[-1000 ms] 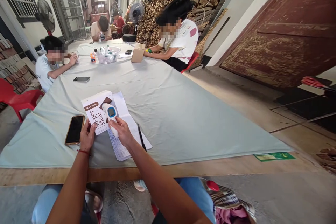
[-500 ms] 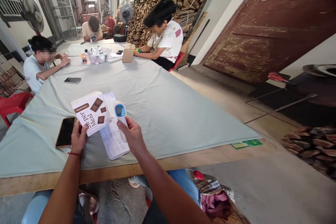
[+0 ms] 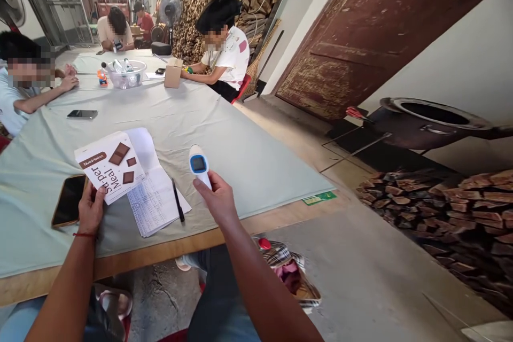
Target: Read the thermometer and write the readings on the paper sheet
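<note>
My left hand [image 3: 92,209] grips the lower edge of a white box [image 3: 105,164] with "NutriMotion" and chocolate squares printed on it. In my right hand [image 3: 218,196] is a white infrared thermometer [image 3: 197,162], its blue-rimmed screen facing me and its handle wrapped by my fingers. Between the hands lie sheets of handwritten paper [image 3: 154,206], partly covered by the box. A black pen [image 3: 178,200] rests across their right side. Just left of my left hand, a phone [image 3: 69,202] in an orange-edged case lies on the cloth, partly hidden by the hand.
A pale green cloth [image 3: 180,112] covers the long table. Farther along are another phone [image 3: 82,114], a clear plastic basin [image 3: 130,79] of bottles and a cardboard box [image 3: 172,75]. Several people sit around. At right stand a large wok [image 3: 425,128] and stacked firewood [image 3: 449,219].
My right hand has moved right with the thermometer, away from the papers, uncovering the pen. The camera view has turned right. My left hand keeps hold of the box.
</note>
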